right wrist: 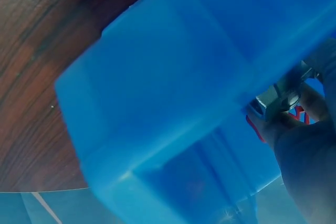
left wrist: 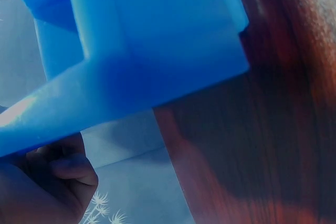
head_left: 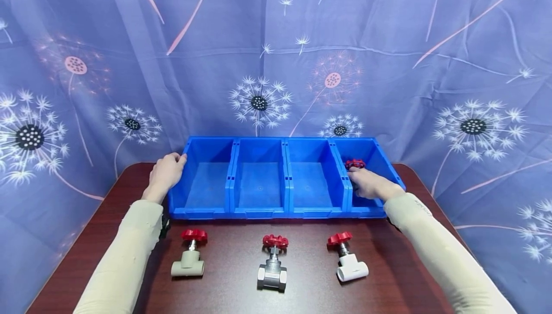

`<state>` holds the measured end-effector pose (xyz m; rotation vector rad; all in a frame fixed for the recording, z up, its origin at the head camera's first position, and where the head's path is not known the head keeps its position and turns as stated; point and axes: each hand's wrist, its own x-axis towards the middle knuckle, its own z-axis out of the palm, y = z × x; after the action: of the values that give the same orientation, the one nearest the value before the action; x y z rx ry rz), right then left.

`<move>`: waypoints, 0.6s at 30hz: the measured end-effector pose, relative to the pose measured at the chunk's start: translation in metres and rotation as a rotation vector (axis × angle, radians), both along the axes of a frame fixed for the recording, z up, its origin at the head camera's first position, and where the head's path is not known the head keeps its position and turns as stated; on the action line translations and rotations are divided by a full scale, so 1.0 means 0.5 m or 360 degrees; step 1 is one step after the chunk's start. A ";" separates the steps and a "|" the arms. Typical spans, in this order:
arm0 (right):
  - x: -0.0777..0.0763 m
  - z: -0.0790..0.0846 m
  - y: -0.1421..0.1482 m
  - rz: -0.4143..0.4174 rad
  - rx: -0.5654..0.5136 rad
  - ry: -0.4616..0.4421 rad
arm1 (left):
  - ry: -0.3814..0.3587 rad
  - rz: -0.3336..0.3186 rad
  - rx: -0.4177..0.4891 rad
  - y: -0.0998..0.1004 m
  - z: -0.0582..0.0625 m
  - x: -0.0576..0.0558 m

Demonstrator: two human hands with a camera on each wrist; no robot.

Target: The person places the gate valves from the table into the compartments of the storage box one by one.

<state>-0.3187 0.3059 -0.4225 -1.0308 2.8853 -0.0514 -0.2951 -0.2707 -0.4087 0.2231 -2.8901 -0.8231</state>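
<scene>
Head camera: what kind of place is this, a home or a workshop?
Probably a staged sorting table, not a real workshop. A flowery blue curtain hangs behind a dark wooden table; four blue bins stand in a row, three valves lined up before them.

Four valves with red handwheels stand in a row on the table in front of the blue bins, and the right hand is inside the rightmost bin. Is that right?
Not quite: only three valves stand in front of the blue bins: beige valve, metal valve, white valve. The head view shows a fourth valve in the rightmost bin, where the right hand is, as stated.
</scene>
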 end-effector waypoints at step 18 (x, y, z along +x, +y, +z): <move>-0.006 -0.013 -0.005 -0.0025 0.0017 -0.0014 | -0.0020 -0.0001 -0.0004 0.005 0.006 0.003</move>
<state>-0.3216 0.3033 -0.4293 -1.0034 2.8827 -0.0409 -0.2935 -0.2683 -0.4055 0.2283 -2.9025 -0.8210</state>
